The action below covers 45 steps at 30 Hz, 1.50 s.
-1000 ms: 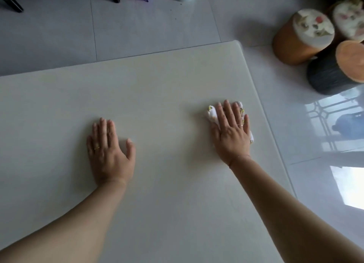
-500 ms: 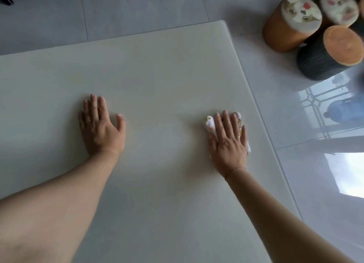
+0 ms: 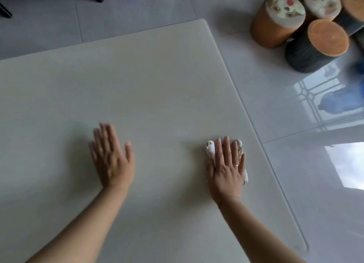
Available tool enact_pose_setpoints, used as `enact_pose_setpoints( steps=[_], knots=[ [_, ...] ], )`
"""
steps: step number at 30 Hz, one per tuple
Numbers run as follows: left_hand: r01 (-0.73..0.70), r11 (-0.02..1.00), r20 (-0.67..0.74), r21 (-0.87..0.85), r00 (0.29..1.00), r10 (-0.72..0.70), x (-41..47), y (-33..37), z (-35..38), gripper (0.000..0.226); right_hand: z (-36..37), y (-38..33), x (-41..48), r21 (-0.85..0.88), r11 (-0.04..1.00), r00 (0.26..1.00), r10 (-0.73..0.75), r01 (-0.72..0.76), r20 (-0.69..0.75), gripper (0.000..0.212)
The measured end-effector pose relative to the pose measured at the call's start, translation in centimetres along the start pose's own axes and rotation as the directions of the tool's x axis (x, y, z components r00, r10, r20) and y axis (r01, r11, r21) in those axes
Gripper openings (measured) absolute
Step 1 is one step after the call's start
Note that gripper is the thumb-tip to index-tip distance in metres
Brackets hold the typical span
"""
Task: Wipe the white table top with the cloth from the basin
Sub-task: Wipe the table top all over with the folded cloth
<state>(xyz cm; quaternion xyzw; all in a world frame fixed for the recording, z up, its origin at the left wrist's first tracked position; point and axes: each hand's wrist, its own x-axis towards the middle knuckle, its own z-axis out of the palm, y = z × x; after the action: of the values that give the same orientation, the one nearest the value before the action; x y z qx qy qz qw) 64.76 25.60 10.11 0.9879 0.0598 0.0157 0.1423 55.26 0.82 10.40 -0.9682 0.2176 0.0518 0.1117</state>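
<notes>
The broad white tabletop (image 3: 157, 85) fills the view, smooth, hard and faintly glossy, its far corner rounded. The left hand (image 3: 111, 160) lies flat on it, grip released, holding nothing. The right hand (image 3: 226, 172) presses straight fingers onto the small white patterned cloth (image 3: 209, 148), bunched near the tabletop's right edge. Its grip is released too, nothing pinched. That cloth looks soft, light and limp; flat pressure over its middle should carry it best.

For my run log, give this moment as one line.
wipe | right hand flat on cloth | left hand open over table
</notes>
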Motion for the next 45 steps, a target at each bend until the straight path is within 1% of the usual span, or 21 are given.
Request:
enact_pose_setpoints(
  steps=[2,4,6,8,10,12,14,16,19,21,24,26,28,30,32,34,37,39,41,43,45],
  knots=[
    [-0.150,0.989,0.067,-0.012,0.986,0.150,-5.5,1.9,0.4,0.065,0.5,-0.9,-2.2,0.000,1.000,1.000,-0.028,0.028,0.012,0.058],
    [-0.279,0.960,0.122,-0.018,0.953,0.279,-10.9,3.2,1.1,0.062,0.7,0.0,-4.0,-0.011,0.976,0.975,-0.215,0.216,0.051,0.058],
    [-0.294,0.956,0.160,-0.006,0.943,0.291,-14.7,3.6,1.6,0.062,0.1,2.4,-4.2,-0.006,0.914,0.913,-0.404,0.405,0.064,0.055],
    [-0.254,0.967,0.185,0.013,0.951,0.247,-16.3,3.5,1.9,0.062,-0.6,4.7,-3.9,-0.023,0.889,0.889,-0.455,0.457,0.060,0.053],
    [-0.230,0.973,0.201,0.028,0.955,0.220,-16.6,3.6,1.8,0.063,-1.1,5.9,-3.8,-0.023,0.942,0.942,-0.333,0.334,0.050,0.055],
    [-0.223,0.974,0.207,0.026,0.955,0.213,-16.4,3.8,1.7,0.063,-0.9,5.1,-4.7,0.004,0.995,0.995,-0.100,0.100,0.029,0.057],
    [-0.221,0.975,0.208,0.023,0.955,0.211,-16.4,3.9,1.7,0.064,-0.2,3.0,-6.8,0.020,0.999,0.999,0.040,-0.041,0.008,0.059],
    [-0.214,0.977,0.201,0.019,0.958,0.206,-16.4,3.9,1.8,0.063,0.6,1.7,-9.5,0.022,0.999,0.998,-0.046,0.045,0.044,0.060],
    [-0.211,0.978,0.201,0.007,0.958,0.205,-16.3,3.8,1.8,0.064,0.3,4.2,-11.4,0.006,0.939,0.933,-0.344,0.345,0.106,0.055],
    [-0.217,0.976,0.203,0.011,0.956,0.211,-16.3,3.8,1.8,0.064,-0.5,6.9,-11.3,-0.028,0.924,0.920,-0.376,0.381,0.112,0.053],
    [-0.227,0.974,0.196,0.012,0.956,0.220,-16.2,3.8,1.8,0.064,-1.1,8.1,-11.5,-0.018,0.995,0.992,-0.101,0.103,0.071,0.055],
    [-0.224,0.975,0.193,0.014,0.957,0.217,-16.2,3.8,1.9,0.064,-0.3,6.5,-13.0,-0.001,0.995,0.994,0.102,-0.102,0.027,0.058],
    [-0.231,0.973,0.189,0.009,0.956,0.225,-16.3,3.9,1.9,0.063,0.6,4.8,-15.2,0.007,0.992,0.992,0.129,-0.129,0.013,0.060],
    [-0.234,0.972,0.177,0.005,0.957,0.230,-16.3,3.7,1.9,0.063,1.3,4.6,-18.0,0.002,0.999,0.996,-0.044,0.044,0.079,0.058],
    [-0.241,0.971,0.163,0.005,0.958,0.237,-16.3,3.6,2.0,0.063,1.0,7.1,-19.0,0.000,0.947,0.938,-0.318,0.321,0.139,0.055],
    [-0.249,0.969,0.148,0.005,0.958,0.245,-16.3,3.6,2.1,0.063,0.0,11.1,-18.2,-0.047,0.900,0.893,-0.422,0.433,0.155,0.054],
    [-0.253,0.967,0.132,0.014,0.959,0.249,-16.3,3.6,2.3,0.062,-1.9,15.4,-15.8,-0.070,0.983,0.984,-0.162,0.167,0.074,0.055],
    [-0.257,0.966,0.119,0.020,0.960,0.253,-16.3,3.6,2.3,0.062,-2.3,15.9,-15.0,-0.055,0.997,0.998,0.055,-0.053,0.040,0.058],
    [-0.255,0.967,0.106,0.023,0.962,0.251,-16.4,3.6,2.4,0.062,-1.8,14.8,-14.8,-0.020,0.949,0.949,0.315,-0.315,0.018,0.063],
    [-0.256,0.966,0.096,0.023,0.963,0.253,-16.4,3.7,2.4,0.062,-1.1,12.7,-14.4,0.041,0.837,0.838,0.545,-0.545,0.011,0.065],
    [-0.255,0.967,0.084,0.028,0.964,0.251,-16.4,3.7,2.5,0.062,-0.5,10.4,-14.7,0.044,0.855,0.856,0.516,-0.516,0.024,0.061]
  ],
)
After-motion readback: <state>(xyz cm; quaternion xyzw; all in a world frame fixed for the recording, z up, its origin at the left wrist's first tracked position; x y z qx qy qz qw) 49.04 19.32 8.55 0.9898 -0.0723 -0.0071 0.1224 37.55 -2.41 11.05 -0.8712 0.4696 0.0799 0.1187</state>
